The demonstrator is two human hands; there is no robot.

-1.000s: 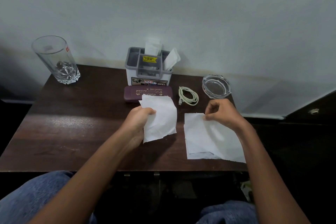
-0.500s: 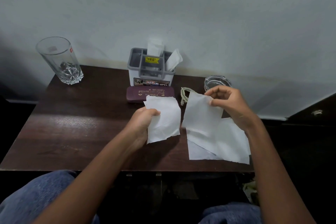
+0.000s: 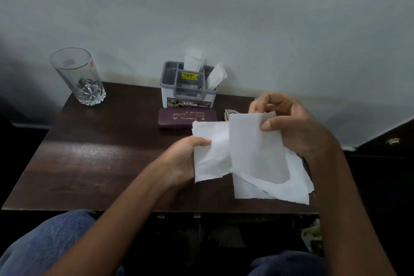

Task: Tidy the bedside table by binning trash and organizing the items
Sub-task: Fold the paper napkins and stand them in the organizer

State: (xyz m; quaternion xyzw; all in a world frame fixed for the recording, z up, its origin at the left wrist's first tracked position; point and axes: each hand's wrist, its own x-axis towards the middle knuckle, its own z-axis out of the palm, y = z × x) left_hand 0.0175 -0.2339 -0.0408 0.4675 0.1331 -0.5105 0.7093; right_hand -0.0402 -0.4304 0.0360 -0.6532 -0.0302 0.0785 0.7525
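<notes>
My left hand grips a torn white paper piece above the dark wooden bedside table. My right hand pinches the top edge of a second white paper sheet, lifted off the table and overlapping the left piece. More torn white paper lies flat on the table's right front, under the lifted sheet. My right hand hides the glass ashtray, and only a bit of the white cable shows.
A clear drinking glass stands at the back left corner. A grey and white organizer with paper slips stands against the wall, with a maroon spectacle case in front of it. My blue-jeaned knees are below the table's front edge.
My right hand has lifted a paper sheet off the pile on the table and carried it up and left until it overlaps the piece in my left hand. My left hand has barely moved.
</notes>
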